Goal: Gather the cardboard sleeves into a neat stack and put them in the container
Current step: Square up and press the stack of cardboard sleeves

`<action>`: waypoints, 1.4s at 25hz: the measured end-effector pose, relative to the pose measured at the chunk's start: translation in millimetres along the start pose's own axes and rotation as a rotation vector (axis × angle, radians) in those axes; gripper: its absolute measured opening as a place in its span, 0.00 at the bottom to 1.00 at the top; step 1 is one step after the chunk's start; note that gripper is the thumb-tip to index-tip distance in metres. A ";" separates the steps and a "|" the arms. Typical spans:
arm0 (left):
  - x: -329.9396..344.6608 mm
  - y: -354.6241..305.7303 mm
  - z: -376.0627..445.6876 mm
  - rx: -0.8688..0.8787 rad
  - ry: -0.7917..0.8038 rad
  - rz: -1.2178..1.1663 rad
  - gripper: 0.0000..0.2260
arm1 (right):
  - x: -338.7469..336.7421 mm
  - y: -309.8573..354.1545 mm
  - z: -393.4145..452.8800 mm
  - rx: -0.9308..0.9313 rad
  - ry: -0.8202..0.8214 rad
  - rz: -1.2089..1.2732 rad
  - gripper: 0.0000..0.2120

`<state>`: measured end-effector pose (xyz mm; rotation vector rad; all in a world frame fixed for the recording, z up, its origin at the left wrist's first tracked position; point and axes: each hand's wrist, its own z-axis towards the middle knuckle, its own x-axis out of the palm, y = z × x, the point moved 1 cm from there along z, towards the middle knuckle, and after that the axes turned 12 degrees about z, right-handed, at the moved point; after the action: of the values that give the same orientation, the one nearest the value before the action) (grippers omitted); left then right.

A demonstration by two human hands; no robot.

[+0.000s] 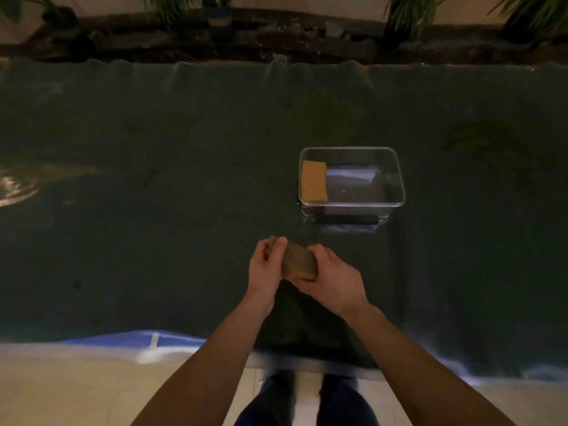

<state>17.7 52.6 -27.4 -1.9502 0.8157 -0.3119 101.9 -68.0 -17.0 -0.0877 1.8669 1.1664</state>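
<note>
A stack of brown cardboard sleeves (299, 261) is held just above the dark green cloth, near the table's front. My left hand (264, 269) grips its left end with the thumb on top. My right hand (330, 276) grips its right end and near edge. A clear rectangular container (396, 176) stands farther back and slightly right. One cardboard sleeve (314, 180) lies flat inside it, against the left wall.
The dark green cloth (153, 226) covers the whole table, with a wrinkled far edge. Potted plants (216, 10) and a dark planter bed line the far side. Pale floor tiles and my legs show below the near edge.
</note>
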 end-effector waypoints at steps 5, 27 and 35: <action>-0.8 34.8 18.9 0.027 -0.076 0.055 0.05 | 29.7 -25.2 8.2 -0.089 0.051 -0.090 0.26; 46.2 71.5 30.3 0.230 -0.215 0.299 0.07 | 41.1 -66.1 10.1 0.153 -0.078 0.375 0.25; 45.7 64.5 31.6 0.306 -0.148 0.426 0.07 | 37.4 -73.1 13.1 0.117 -0.067 0.192 0.21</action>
<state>41.8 24.0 -103.9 -1.4548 0.9958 -0.0315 123.5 -84.6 -95.6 0.1976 1.9114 1.1704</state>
